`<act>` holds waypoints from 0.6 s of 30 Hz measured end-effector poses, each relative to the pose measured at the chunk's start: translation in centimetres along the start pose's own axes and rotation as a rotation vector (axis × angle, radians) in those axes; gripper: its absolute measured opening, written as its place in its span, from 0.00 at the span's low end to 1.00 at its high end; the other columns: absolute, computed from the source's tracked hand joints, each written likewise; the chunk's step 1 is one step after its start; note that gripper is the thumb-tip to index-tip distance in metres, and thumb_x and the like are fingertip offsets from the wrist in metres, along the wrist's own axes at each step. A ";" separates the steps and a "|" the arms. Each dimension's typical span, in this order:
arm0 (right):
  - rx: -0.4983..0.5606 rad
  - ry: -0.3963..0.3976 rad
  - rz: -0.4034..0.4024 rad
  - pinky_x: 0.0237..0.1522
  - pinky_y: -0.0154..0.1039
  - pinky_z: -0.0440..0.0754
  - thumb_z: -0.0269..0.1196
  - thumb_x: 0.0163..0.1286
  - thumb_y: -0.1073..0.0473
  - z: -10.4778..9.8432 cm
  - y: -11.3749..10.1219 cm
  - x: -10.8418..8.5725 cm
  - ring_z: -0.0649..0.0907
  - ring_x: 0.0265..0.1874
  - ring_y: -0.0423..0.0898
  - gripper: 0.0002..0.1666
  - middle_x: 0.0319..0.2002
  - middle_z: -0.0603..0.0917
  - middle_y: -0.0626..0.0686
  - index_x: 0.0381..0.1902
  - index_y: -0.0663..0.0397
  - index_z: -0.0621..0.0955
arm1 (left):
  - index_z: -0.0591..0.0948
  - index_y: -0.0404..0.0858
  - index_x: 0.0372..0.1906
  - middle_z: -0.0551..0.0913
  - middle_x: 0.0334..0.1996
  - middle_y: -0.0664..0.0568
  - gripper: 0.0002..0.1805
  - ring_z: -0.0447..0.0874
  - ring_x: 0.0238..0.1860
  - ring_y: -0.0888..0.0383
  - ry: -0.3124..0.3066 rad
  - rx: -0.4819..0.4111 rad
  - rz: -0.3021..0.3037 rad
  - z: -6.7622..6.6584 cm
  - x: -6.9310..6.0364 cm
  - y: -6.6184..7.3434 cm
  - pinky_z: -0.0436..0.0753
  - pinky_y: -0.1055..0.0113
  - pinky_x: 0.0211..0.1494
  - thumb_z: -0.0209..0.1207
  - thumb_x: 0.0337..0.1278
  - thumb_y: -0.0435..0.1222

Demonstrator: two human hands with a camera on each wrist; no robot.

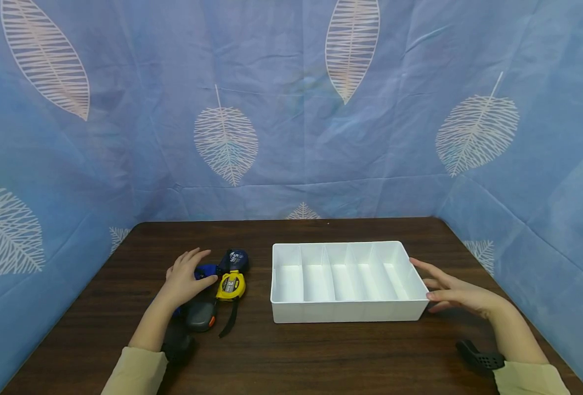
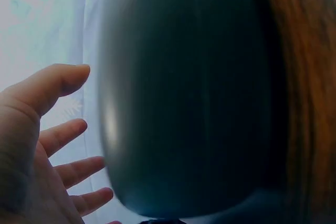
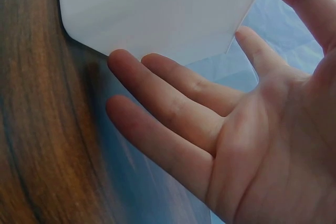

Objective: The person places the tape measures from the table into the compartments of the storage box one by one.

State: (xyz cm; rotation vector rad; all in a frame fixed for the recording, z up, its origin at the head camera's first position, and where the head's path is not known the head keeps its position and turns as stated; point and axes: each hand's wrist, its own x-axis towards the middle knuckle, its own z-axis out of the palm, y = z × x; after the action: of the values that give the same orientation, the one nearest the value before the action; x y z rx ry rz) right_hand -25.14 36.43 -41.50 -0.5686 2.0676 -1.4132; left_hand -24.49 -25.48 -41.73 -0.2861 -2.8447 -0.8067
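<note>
Cream-sleeved, the left hand spreads loosely, holding nothing, beside a grey tape measure, a yellow tape measure and a navy tape measure, all left of the white divided tray, whose right end the right hand touches with fingers extended.

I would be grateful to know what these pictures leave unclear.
Head view: the left hand partly hides the blue item; contact is unclear.
Head view: finer print on the yellow tape measure is too small.
Left wrist view: the dark shape is too blurred and close to identify.
Right wrist view: the white box is cut off by the top edge.
</note>
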 end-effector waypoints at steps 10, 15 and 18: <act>0.002 -0.005 -0.005 0.50 0.57 0.75 0.48 0.74 0.62 -0.1 0.1 0.0 0.64 0.65 0.62 0.45 0.72 0.38 0.71 0.77 0.38 0.36 | 0.62 0.35 0.71 0.54 0.69 0.29 0.40 0.49 0.65 0.24 -0.033 -0.010 -0.041 0.3 0.1 -1.0 0.47 0.23 0.55 0.64 0.56 0.44; 0.006 -0.007 -0.007 0.50 0.58 0.74 0.48 0.74 0.62 -0.1 0.0 0.0 0.63 0.65 0.65 0.46 0.72 0.38 0.71 0.77 0.38 0.35 | 0.61 0.33 0.71 0.54 0.69 0.28 0.40 0.54 0.64 0.24 -0.052 -0.032 -0.049 0.4 0.1 -1.3 0.51 0.24 0.56 0.64 0.57 0.42; 0.009 -0.012 -0.013 0.51 0.58 0.74 0.48 0.74 0.62 0.0 -0.1 -0.1 0.67 0.64 0.56 0.46 0.72 0.38 0.72 0.77 0.38 0.35 | 0.60 0.32 0.71 0.53 0.69 0.28 0.41 0.55 0.64 0.26 -0.068 -0.067 -0.049 0.4 0.1 -1.5 0.57 0.27 0.57 0.64 0.57 0.41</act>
State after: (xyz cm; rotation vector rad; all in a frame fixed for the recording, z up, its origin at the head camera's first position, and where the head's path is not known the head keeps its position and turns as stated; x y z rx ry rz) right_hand -25.11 36.45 -41.39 -0.5866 2.0502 -1.4223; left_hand -24.98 -26.55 -42.77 -0.2577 -2.9021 -0.9212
